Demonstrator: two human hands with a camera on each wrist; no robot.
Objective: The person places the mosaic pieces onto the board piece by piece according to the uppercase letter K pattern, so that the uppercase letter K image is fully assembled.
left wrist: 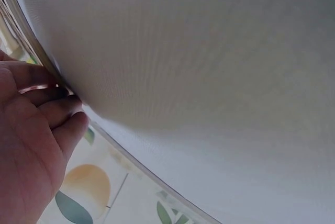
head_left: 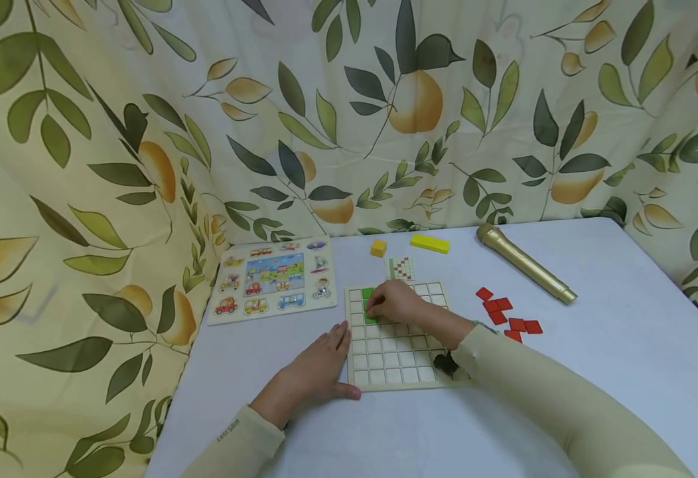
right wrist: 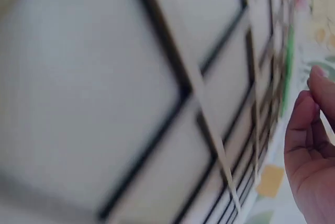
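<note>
On table, pale wooden grid board (head_left: 393,362), green tiles (head_left: 369,294) top-left

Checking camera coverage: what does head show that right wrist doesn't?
Head only: the left hand resting flat on the table against the grid board, the red tiles, gold microphone, yellow blocks, pattern card and vehicle puzzle.
Right wrist only: a blurred close-up of the board's cells and dividers.
Both: the right hand over the board, the green tiles seen as a green strip in the wrist view, and the leaf-print curtain.
</note>
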